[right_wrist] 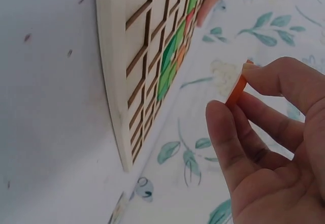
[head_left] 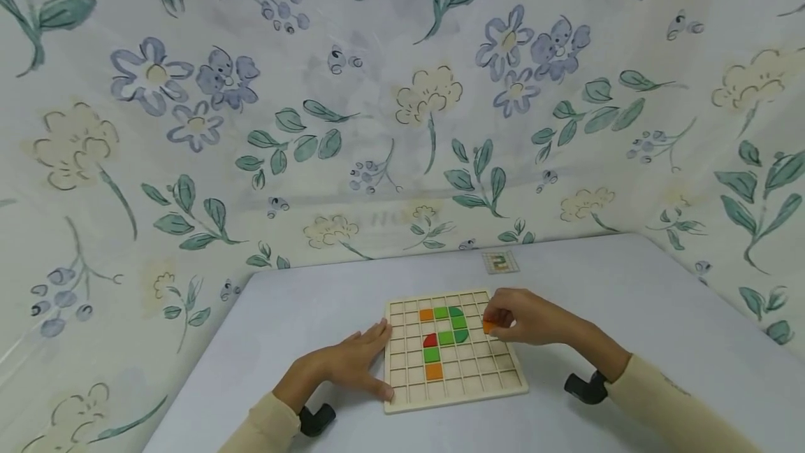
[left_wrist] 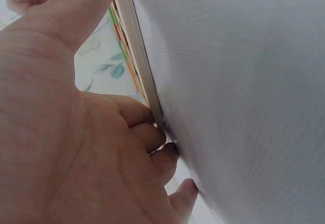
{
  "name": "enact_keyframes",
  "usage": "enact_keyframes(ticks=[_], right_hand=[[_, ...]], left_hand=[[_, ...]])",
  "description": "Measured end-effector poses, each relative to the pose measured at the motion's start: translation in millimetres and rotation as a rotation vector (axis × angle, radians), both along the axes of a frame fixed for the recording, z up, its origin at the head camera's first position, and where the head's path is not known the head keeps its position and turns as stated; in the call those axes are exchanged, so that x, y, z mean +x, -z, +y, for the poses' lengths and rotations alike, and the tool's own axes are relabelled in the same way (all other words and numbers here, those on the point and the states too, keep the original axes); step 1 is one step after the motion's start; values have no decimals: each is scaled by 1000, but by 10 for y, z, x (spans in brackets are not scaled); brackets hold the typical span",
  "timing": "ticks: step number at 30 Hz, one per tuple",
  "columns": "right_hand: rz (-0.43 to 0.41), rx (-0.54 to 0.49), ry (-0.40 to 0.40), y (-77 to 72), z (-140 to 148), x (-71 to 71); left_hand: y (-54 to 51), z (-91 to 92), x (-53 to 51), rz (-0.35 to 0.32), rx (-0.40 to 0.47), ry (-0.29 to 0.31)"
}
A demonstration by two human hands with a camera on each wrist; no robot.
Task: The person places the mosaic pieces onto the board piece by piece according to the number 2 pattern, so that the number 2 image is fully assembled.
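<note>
A square wooden grid board (head_left: pixel 487 384) lies on the table. Orange, green, dark green and red tiles form a bent line in its cells, from an upper orange tile (head_left: pixel 426 314) past a red round-edged tile (head_left: pixel 430 340) to a lower orange tile (head_left: pixel 434 371). My left hand (head_left: pixel 353 362) touches the board's left edge, thumb near the front corner and fingers farther up. Over the right side of the board, my right hand (head_left: pixel 533 316) pinches an orange tile (right_wrist: pixel 237 89) between thumb and fingertips. In the right wrist view this tile is held apart from the board.
Behind the board lies a small card (head_left: pixel 500 262) with a gridded pattern on it. The white tabletop (head_left: pixel 302 306) ends at a floral-print curtain (head_left: pixel 377 124) at the back. A black strap device (head_left: pixel 586 388) is on each wrist.
</note>
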State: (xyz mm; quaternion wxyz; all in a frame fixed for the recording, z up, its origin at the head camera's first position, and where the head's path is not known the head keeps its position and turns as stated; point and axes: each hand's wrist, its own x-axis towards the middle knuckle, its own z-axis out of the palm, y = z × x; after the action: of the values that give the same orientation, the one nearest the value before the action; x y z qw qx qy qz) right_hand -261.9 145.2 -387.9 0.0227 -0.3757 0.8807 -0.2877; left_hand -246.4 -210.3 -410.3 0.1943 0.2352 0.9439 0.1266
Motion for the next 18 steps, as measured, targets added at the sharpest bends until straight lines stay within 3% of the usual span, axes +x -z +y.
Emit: enact_keyframes(ticks=[18], right_hand=[[-49, -6, -81, 160, -482, 63]], left_hand=[[16, -17, -34, -3, 10, 17]])
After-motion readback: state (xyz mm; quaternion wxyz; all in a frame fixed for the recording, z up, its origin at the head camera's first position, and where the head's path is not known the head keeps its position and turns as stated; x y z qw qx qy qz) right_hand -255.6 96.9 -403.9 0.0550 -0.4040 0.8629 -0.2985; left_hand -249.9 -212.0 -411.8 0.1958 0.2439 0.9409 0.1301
